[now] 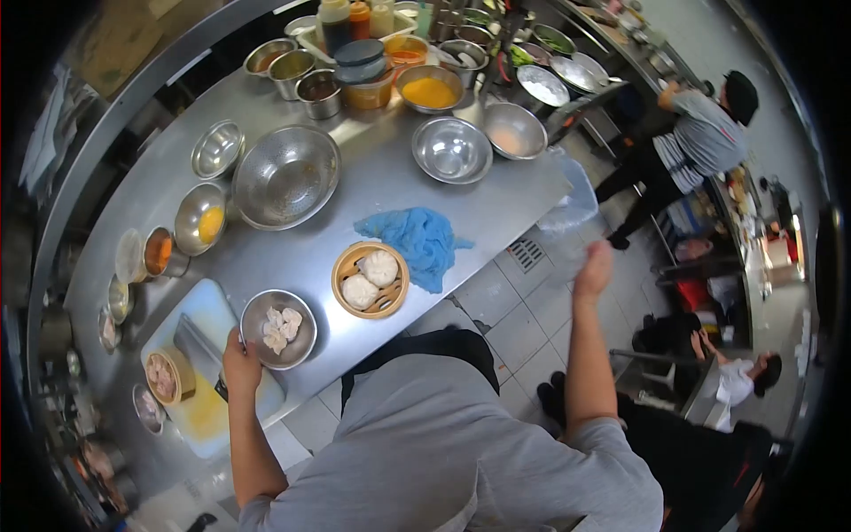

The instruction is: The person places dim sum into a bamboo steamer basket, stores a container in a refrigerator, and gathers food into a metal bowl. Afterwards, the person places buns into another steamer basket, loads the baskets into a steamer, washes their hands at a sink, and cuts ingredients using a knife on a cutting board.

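Observation:
My left hand (241,362) is closed on the left rim of a small metal bowl (306,346) holding pale dumpling-like pieces (281,329). Just beside that hand, a knife (199,340) with a dark handle lies on the white cutting board (206,297). To the bowl's right stands a round bamboo steamer (339,282) with two white buns (379,268) in it. A crumpled blue cloth (417,238) touches the table behind the steamer. My right hand (592,269) is held out over the floor, away from the table; its fingers are foreshortened and hard to make out.
A second bamboo steamer (183,376) with pieces of food sits on the board. Several metal bowls, including a large one (288,177), line the table's far side. A co-worker (700,133) stands at the right; another person (745,377) is farther down.

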A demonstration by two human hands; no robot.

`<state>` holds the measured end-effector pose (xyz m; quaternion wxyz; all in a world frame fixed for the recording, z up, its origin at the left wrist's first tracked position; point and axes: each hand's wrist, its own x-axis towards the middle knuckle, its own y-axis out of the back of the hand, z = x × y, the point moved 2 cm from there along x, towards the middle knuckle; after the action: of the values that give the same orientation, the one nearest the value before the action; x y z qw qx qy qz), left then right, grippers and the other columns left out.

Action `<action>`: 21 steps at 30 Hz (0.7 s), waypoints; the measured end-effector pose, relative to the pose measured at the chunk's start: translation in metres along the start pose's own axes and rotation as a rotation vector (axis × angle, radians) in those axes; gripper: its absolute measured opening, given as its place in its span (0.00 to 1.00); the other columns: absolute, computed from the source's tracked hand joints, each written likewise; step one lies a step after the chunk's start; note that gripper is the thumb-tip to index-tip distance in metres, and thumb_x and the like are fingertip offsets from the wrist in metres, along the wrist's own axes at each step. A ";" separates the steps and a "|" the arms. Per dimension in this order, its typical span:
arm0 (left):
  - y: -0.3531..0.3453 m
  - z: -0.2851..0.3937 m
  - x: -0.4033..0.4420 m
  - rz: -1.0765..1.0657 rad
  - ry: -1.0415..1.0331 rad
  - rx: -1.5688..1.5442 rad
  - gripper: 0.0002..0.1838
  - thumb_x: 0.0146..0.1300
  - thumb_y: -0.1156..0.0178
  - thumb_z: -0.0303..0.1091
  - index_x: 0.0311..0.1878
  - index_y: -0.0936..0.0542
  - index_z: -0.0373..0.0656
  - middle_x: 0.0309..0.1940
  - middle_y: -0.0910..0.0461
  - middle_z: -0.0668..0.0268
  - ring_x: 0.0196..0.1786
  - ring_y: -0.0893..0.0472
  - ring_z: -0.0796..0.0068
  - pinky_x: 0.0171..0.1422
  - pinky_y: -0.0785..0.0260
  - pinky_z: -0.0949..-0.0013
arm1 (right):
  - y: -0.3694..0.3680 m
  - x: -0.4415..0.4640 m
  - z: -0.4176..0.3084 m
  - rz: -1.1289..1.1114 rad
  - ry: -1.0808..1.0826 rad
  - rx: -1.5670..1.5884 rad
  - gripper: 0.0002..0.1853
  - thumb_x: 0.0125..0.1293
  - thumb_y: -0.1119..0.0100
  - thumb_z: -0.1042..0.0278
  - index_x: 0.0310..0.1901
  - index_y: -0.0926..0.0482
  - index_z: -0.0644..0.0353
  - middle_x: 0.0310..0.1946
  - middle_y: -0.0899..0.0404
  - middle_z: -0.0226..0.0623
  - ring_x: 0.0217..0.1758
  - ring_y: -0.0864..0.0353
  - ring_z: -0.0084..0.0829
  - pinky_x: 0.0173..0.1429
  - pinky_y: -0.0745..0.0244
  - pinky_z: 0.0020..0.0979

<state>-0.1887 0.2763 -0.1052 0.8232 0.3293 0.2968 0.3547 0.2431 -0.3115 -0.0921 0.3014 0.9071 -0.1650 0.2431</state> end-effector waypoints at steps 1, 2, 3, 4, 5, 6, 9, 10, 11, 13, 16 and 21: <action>-0.002 0.003 -0.010 0.077 -0.008 0.051 0.28 0.71 0.37 0.35 0.70 0.28 0.34 0.46 0.13 0.44 0.46 0.12 0.46 0.52 0.20 0.57 | 0.001 0.034 0.022 0.075 0.132 -0.085 0.17 0.83 0.56 0.59 0.40 0.23 0.62 0.36 0.25 0.41 0.44 0.25 0.36 0.52 0.30 0.38; -0.004 0.010 -0.019 0.139 -0.061 0.075 0.31 0.70 0.35 0.37 0.73 0.30 0.35 0.54 0.16 0.41 0.54 0.14 0.45 0.57 0.22 0.56 | -0.001 0.072 0.033 0.155 0.066 -0.035 0.18 0.84 0.58 0.60 0.40 0.23 0.63 0.36 0.25 0.41 0.44 0.25 0.40 0.54 0.30 0.41; -0.004 0.017 -0.027 0.208 -0.095 0.105 0.35 0.69 0.34 0.39 0.76 0.31 0.37 0.62 0.20 0.39 0.61 0.17 0.44 0.62 0.23 0.55 | -0.007 0.112 0.074 0.185 0.187 -0.183 0.18 0.83 0.60 0.61 0.45 0.21 0.63 0.44 0.22 0.46 0.52 0.24 0.44 0.60 0.30 0.40; -0.006 0.023 -0.040 0.283 -0.101 0.165 0.37 0.69 0.33 0.38 0.78 0.34 0.40 0.71 0.28 0.40 0.64 0.20 0.47 0.63 0.23 0.56 | -0.013 0.157 0.108 0.099 0.243 -0.466 0.19 0.85 0.59 0.57 0.50 0.20 0.62 0.48 0.21 0.46 0.55 0.23 0.44 0.63 0.30 0.40; 0.001 0.061 -0.063 0.237 0.012 0.117 0.39 0.69 0.32 0.38 0.80 0.37 0.41 0.74 0.33 0.44 0.64 0.21 0.48 0.62 0.21 0.57 | -0.038 0.200 0.157 0.191 0.071 0.029 0.21 0.85 0.58 0.54 0.54 0.21 0.63 0.53 0.21 0.47 0.60 0.23 0.43 0.66 0.30 0.41; -0.005 0.066 -0.079 0.273 0.008 0.184 0.41 0.69 0.31 0.38 0.81 0.39 0.43 0.74 0.34 0.47 0.63 0.21 0.48 0.60 0.20 0.58 | -0.055 0.251 0.206 0.011 -0.066 -0.029 0.25 0.86 0.60 0.50 0.61 0.23 0.65 0.60 0.22 0.47 0.65 0.24 0.42 0.72 0.32 0.40; -0.036 0.052 -0.118 0.254 -0.076 0.173 0.42 0.68 0.30 0.37 0.81 0.38 0.44 0.77 0.38 0.45 0.57 0.18 0.49 0.60 0.20 0.57 | -0.108 0.282 0.219 -0.302 -0.370 0.231 0.42 0.80 0.60 0.31 0.79 0.35 0.60 0.78 0.34 0.49 0.79 0.33 0.44 0.81 0.39 0.41; -0.042 0.062 -0.134 0.205 0.013 0.199 0.41 0.67 0.30 0.37 0.80 0.38 0.44 0.78 0.40 0.44 0.55 0.16 0.50 0.61 0.20 0.57 | -0.119 0.278 0.213 -0.255 -0.587 0.148 0.47 0.75 0.60 0.24 0.78 0.34 0.60 0.79 0.35 0.50 0.79 0.32 0.47 0.81 0.39 0.43; -0.049 0.066 -0.150 0.177 0.109 0.168 0.40 0.67 0.30 0.37 0.79 0.36 0.44 0.78 0.40 0.44 0.53 0.15 0.51 0.61 0.21 0.56 | -0.134 0.282 0.228 -0.243 -0.490 -0.031 0.46 0.75 0.60 0.24 0.77 0.31 0.58 0.77 0.33 0.54 0.78 0.31 0.53 0.81 0.39 0.47; -0.060 0.055 -0.173 0.168 0.143 0.122 0.37 0.67 0.30 0.38 0.76 0.31 0.42 0.76 0.35 0.44 0.53 0.15 0.51 0.62 0.21 0.55 | -0.149 0.240 0.210 -0.188 -0.074 -0.312 0.41 0.75 0.51 0.29 0.74 0.27 0.58 0.71 0.27 0.59 0.75 0.30 0.58 0.78 0.37 0.51; -0.042 0.040 -0.198 0.167 0.280 -0.012 0.35 0.66 0.29 0.38 0.74 0.28 0.39 0.67 0.24 0.46 0.52 0.15 0.51 0.62 0.22 0.56 | -0.167 0.118 0.136 -0.118 0.353 -0.365 0.37 0.75 0.43 0.41 0.73 0.28 0.64 0.73 0.30 0.58 0.77 0.34 0.58 0.79 0.41 0.55; 0.034 -0.099 -0.173 0.513 0.434 -0.338 0.29 0.72 0.33 0.41 0.71 0.26 0.39 0.57 0.17 0.59 0.44 0.13 0.66 0.42 0.21 0.65 | -0.147 -0.090 -0.047 -0.718 0.608 0.220 0.31 0.67 0.29 0.64 0.70 0.26 0.62 0.70 0.30 0.58 0.73 0.32 0.60 0.78 0.38 0.51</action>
<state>-0.3725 0.1924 -0.0954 0.6681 0.1697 0.3097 0.6549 0.2180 -0.1561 -0.1761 0.3029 0.8213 0.2806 0.3938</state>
